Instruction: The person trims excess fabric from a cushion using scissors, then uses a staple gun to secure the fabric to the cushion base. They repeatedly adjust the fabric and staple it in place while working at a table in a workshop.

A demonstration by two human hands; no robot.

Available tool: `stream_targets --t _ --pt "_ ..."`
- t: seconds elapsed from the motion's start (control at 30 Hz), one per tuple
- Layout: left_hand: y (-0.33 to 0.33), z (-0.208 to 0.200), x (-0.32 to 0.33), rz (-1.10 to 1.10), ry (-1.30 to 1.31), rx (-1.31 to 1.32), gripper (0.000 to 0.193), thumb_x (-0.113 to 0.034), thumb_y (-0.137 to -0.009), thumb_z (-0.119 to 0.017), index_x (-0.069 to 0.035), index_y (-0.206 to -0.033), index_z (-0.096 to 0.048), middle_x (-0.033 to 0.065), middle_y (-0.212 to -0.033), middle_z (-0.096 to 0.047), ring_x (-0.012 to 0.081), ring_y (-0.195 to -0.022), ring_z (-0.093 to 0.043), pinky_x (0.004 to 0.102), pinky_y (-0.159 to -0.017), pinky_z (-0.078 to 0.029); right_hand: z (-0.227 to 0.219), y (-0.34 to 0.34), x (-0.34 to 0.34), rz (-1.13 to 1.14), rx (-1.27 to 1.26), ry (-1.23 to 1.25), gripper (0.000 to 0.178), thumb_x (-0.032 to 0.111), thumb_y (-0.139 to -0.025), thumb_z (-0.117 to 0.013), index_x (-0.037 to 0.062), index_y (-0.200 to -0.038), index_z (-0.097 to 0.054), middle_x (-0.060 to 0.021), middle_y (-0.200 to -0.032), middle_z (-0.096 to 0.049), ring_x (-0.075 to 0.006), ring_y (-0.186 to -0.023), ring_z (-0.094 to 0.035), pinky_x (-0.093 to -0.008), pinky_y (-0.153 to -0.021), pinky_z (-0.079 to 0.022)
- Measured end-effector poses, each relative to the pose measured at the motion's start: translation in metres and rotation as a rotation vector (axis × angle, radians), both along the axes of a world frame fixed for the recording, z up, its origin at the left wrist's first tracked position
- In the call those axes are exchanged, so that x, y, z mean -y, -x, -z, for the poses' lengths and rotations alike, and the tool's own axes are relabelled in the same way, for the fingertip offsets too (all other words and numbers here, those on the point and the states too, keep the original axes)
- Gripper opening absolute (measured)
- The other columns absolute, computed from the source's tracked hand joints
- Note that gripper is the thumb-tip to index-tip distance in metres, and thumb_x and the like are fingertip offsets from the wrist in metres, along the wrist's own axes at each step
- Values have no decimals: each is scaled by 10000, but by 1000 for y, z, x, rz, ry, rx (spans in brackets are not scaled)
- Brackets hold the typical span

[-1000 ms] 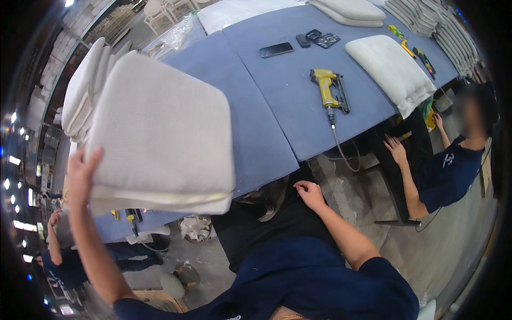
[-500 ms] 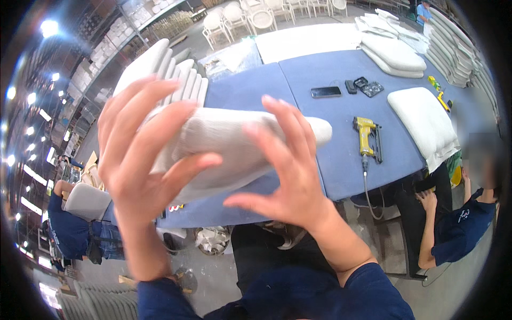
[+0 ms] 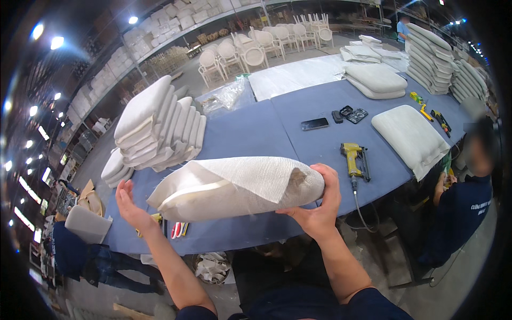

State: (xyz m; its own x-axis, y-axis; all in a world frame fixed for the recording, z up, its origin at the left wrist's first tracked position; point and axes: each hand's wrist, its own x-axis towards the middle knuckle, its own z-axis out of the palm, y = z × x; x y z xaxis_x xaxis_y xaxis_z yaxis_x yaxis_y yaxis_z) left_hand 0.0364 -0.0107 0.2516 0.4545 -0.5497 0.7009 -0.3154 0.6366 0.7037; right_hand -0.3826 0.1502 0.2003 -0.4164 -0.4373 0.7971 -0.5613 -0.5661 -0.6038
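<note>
two bare hands hold up one white seat cushion (image 3: pixel 234 186), tilted edge-on above the near edge of the blue table (image 3: pixel 250 133): the right hand (image 3: pixel 317 205) has its fingers wrapped over the cushion's right end, thumb underneath, while the left hand (image 3: pixel 130 205) is spread open, fingers wide, palm against the cushion's lower left corner. on the table to the far left leans one stack of white cushions (image 3: pixel 160 125), about nine of them though the count is not sure, with two or three more lying low beside it at the table's left edge. one single cushion (image 3: pixel 410 136) lies flat at the right, its corner over the table's edge, and two more lie stacked (image 3: pixel 376 80) farther off. one yellow staple gun (image 3: pixel 354 157) sits just right of the held cushion, its hose trailing off the near edge. one dark phone (image 3: pixel 314 124) and three small dark items lie mid-table, with open blue cloth around them. a few red and yellow tools (image 3: pixel 178 229) poke out at the near edge below the cushion. one person in dark blue (image 3: pixel 458 213) crouches at the right; another (image 3: pixel 80 256) is low at the left. the room is a warehouse with white chairs (image 3: pixel 256 48) and shelving at the far side.
</note>
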Motion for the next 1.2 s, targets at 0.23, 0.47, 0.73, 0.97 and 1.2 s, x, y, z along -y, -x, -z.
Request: stream_targets --t 0.23,0.47,0.73,0.97,1.2 --pt "-28 53 40 885 -608 -767 600 -492 -1122 -453 -23 -1428 -670 156 -1439 -715 310 -1314 -678 498 -1146 -486 -24 -43 1 107 -3 23 913 353 -647 -1065 76 -1381 -599 -138 -1324 -642 -342 -1216 -571 -492 -1071 -422" --pt "7 -64 -15 646 -123 -529 582 -469 -1139 -440 -11 -1405 -681 172 -1402 -736 341 -1307 -703 475 -1123 -545 -43 -16 23 -76 213 88 942 278 -731 -1023 43 -1493 -522 -152 -1400 -630 -342 -1278 -603 -472 -1114 -472" --pt "-18 -3 -16 252 -341 -157 300 -298 -1135 -595 -32 -1110 -731 40 -1070 -718 146 -947 -655 350 -880 -532 -29 -13 68 -295 271 -49 788 201 -943 -863 37 -1592 -446 -167 -1337 -643 -263 -1232 -639 -405 -1083 -506" --pt "79 -39 -44 -210 -24 633 173 -147 -1030 -691 -5 -1117 -737 94 -1070 -745 237 -1025 -688 370 -964 -515 -23 -8 71 -255 379 34 808 201 -974 -840 47 -1628 -390 -196 -1344 -653 -271 -1219 -658 -399 -1080 -515" --pt "250 -77 -59 248 220 1074 478 -147 -905 -780 -42 -1370 -741 176 -1384 -730 330 -1284 -669 443 -1139 -482 -8 -3 75 -268 346 110 802 160 -971 -847 49 -1621 -390 -201 -1322 -692 -280 -1228 -685 -407 -1078 -527"
